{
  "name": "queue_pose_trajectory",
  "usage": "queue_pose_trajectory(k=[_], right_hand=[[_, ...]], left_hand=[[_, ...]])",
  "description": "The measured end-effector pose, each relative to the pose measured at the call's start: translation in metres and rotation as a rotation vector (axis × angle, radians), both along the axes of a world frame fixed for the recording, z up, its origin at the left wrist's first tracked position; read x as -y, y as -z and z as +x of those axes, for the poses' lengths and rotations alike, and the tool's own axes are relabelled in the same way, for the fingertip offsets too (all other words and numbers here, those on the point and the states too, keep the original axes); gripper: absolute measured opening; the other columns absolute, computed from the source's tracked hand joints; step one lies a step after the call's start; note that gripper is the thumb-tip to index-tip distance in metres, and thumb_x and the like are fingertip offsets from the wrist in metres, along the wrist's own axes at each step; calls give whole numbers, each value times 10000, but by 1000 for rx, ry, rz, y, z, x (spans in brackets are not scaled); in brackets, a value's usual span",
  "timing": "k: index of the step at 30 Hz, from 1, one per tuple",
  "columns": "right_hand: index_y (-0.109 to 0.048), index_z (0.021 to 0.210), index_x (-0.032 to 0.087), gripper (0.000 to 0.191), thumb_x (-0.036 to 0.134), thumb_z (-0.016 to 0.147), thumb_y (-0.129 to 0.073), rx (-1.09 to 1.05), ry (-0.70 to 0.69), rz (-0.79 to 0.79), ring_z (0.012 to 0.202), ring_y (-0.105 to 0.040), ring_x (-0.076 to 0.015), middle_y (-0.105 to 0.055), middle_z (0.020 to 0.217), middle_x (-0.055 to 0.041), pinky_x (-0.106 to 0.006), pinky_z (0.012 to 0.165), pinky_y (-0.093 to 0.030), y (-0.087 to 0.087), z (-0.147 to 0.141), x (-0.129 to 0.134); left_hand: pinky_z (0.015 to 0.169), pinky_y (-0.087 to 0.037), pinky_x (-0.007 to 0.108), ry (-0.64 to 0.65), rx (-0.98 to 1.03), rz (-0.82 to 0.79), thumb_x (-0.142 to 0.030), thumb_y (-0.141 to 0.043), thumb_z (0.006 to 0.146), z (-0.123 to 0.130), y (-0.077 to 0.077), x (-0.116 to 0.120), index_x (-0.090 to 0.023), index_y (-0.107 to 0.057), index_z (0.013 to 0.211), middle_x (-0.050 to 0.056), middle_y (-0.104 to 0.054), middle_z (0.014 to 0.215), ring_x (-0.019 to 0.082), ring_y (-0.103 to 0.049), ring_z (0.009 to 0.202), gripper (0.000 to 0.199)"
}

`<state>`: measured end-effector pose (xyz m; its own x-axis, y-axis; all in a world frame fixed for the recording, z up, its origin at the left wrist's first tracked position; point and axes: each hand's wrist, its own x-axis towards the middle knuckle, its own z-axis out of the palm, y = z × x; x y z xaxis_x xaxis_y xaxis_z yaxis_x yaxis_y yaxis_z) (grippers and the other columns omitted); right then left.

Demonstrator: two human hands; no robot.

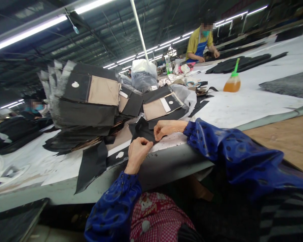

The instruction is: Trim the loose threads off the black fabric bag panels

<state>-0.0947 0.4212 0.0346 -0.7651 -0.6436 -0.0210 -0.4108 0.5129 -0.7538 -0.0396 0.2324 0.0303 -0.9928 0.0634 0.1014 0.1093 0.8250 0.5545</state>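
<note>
A black fabric piece (141, 131) lies at the table's front edge, with both hands at its near end. My left hand (137, 153) pinches its edge between thumb and fingers. Just to the right and slightly higher, my right hand (166, 129) has its fingers closed on the same cloth. Under and left of my left hand, a black panel with a white sticker (120, 155) and a beige part rests flat, and its dark flap (92, 164) hangs over the edge. A beige-and-black panel (158, 109) with a white strip lies beyond my hands.
A tall stack of black panels with beige pockets (91, 112) stands at left. Behind are a white plastic bag (144, 74) and scissors (192, 84). An orange-liquid bottle (232, 82) with a green nozzle stands at right. A co-worker (199, 47) bends over the far table.
</note>
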Motion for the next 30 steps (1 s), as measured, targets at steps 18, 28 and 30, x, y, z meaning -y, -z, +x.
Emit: queue_pose_trajectory(k=[18, 28, 30], right_hand=[[-574, 859, 145, 129, 117, 734, -572, -303, -40, 177, 642, -483, -106, -579, 753, 1, -204, 573, -333, -34, 23, 15], [-613, 942, 104, 196, 224, 806, -538, -150, -238, 188, 701, -516, -131, -611, 813, -37, -219, 610, -384, -25, 19, 17], [-611, 938, 98, 222, 265, 800, -563, -124, -241, 168, 716, -525, -136, -614, 824, -46, -221, 622, -396, -24, 17, 17]], left_hand=[[648, -402, 290, 13, 10, -165, -293, -618, 716, 4, -13, -7, -202, -693, 681, 43, -718, 798, 219, -636, 798, 123], [830, -469, 283, 224, -130, 174, -149, -641, 776, 25, -30, 46, -165, -680, 988, 44, -724, 957, 182, -641, 901, 216], [848, -448, 329, 185, -251, 13, -174, -683, 768, 34, -25, 51, -170, -700, 879, 40, -710, 902, 211, -604, 915, 113]])
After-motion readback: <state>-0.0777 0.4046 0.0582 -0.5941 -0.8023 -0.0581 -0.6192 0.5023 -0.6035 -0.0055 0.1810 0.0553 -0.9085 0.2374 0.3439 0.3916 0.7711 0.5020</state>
